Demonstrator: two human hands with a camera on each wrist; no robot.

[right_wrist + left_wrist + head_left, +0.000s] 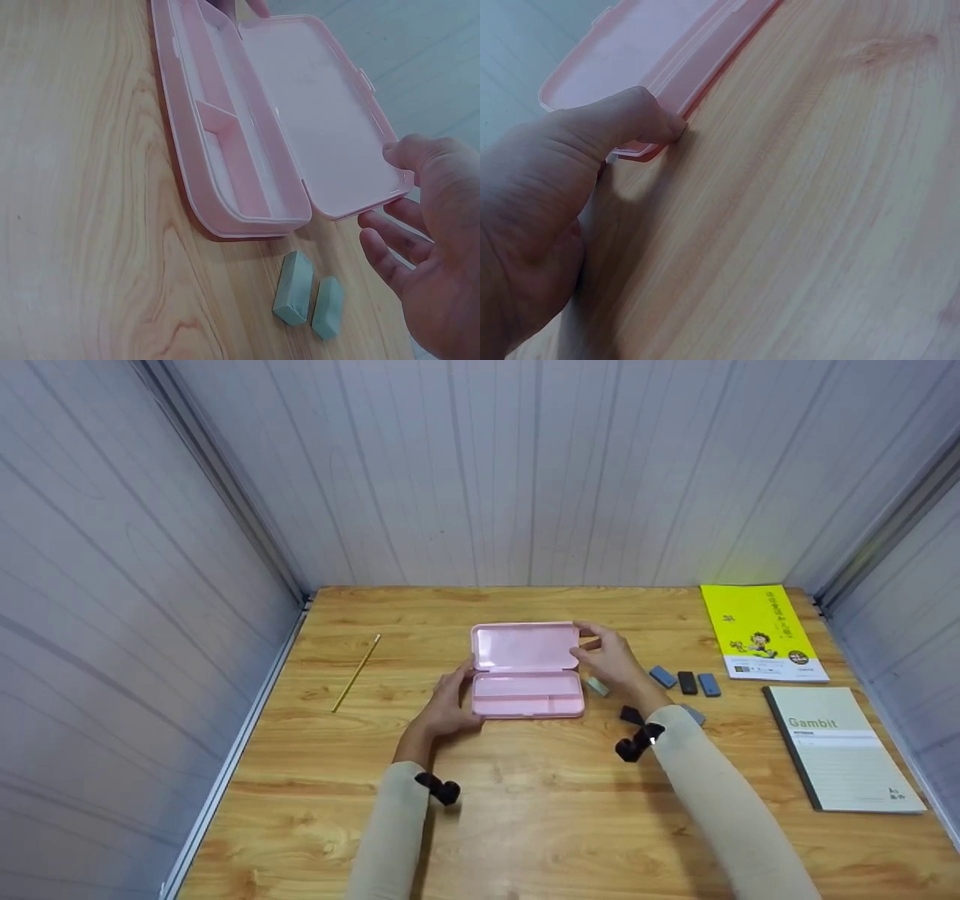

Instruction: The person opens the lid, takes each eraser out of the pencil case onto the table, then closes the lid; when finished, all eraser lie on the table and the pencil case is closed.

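Note:
A pink pencil case (514, 706) lies with its lid (525, 646) raised and leaning back. Dividers split its base into compartments, with nothing inside them. My left hand (448, 706) holds the case at its left end, the thumb at the front corner and the fingers along the side. At the other end, my right hand (613, 661) pinches the lid's right edge, thumb on the inner face and fingers behind it. Two pale green erasers (294, 289) lie on the table beside the case's right end, below the right hand.
Right of the case lie blue erasers (709, 685) and black erasers (688, 682), some near the right wrist. A yellow booklet (761, 630) and a grey notebook (844, 757) occupy the table's right side. A pencil (356, 673) lies far left. Panel walls (495, 472) surround the table.

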